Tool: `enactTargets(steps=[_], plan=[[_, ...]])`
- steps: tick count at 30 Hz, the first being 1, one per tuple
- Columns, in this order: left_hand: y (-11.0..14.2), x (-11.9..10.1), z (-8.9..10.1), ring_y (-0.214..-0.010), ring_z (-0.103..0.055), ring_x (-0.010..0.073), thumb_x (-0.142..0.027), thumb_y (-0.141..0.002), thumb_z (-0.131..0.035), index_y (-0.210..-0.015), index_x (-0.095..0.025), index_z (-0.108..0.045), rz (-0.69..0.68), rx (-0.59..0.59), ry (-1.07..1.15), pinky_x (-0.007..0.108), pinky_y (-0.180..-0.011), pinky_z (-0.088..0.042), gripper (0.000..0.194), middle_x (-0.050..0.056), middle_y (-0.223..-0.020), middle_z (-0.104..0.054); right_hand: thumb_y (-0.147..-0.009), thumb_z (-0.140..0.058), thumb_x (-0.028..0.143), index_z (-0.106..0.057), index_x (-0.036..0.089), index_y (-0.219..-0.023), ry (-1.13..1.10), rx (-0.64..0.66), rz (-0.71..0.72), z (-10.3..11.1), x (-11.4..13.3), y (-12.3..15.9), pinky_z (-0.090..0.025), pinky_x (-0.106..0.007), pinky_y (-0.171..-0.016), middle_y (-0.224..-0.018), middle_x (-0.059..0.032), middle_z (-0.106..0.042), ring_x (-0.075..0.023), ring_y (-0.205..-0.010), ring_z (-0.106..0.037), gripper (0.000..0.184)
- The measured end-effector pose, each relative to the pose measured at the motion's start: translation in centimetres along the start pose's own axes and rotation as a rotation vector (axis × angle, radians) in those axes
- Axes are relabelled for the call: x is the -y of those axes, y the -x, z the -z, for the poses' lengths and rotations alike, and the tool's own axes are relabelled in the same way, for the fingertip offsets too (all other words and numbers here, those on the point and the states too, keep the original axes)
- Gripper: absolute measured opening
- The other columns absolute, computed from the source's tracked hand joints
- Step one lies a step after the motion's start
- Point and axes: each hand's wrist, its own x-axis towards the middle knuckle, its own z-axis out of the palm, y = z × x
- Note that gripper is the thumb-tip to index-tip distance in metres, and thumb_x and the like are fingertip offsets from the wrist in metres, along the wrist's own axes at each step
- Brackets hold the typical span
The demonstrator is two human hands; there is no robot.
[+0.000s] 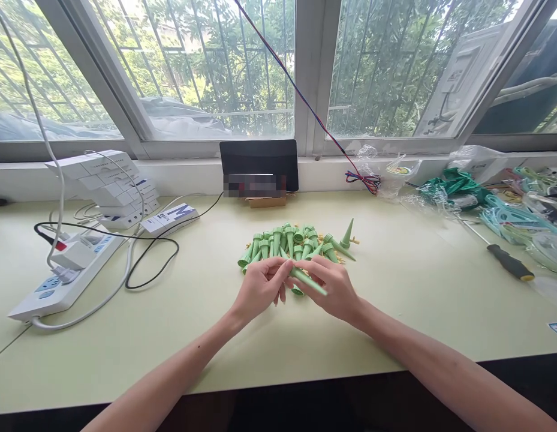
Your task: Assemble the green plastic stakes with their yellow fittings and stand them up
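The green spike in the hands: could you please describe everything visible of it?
The spike is pale green and slim, plastic by its look. It slants down to the right in the picture, the lower end narrow. The left hand and right hand meet around its upper end, hiding that part. It is held in front of a pile of similar pieces.

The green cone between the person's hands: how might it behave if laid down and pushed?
The green cone would likely roll in a curve, given its taper. It seems stiff, looking straight and unbent at the left hand. Its slim form suggests little weight.
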Motion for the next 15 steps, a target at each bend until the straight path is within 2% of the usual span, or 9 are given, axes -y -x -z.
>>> enactTargets(steps=[7,15], plan=[[-0.2,0.3,0.2,-0.042,-0.048,0.0088,-0.048,-0.091,-0.054,-0.078,-0.017,-0.066,-0.048,-0.025,-0.120,0.020,-0.041,-0.040,0.036,0.000,-0.059,-0.062,-0.093,-0.060,0.034,-0.071,0.024,-0.105,-0.118,-0.027,-0.045,0.0,-0.3,-0.1,-0.044,-0.025,-0.051,-0.075,-0.0028,-0.053,-0.0138,-0.061,-0.050,0.019],[-0.5,0.6,0.5,-0.040,-0.042,0.0083,-0.047,-0.091,-0.053,-0.070,-0.017,-0.063,-0.060,-0.060,-0.212,0.021,-0.040,-0.034,0.038,0.000,-0.056,-0.062,-0.095,-0.056,0.027,-0.066,0.023,-0.108,-0.155,0.063,-0.017,0.9,-1.1,-0.9,-0.051,-0.030,-0.066,-0.090,-0.0057,-0.057,-0.0168,-0.076,-0.057,0.017]])
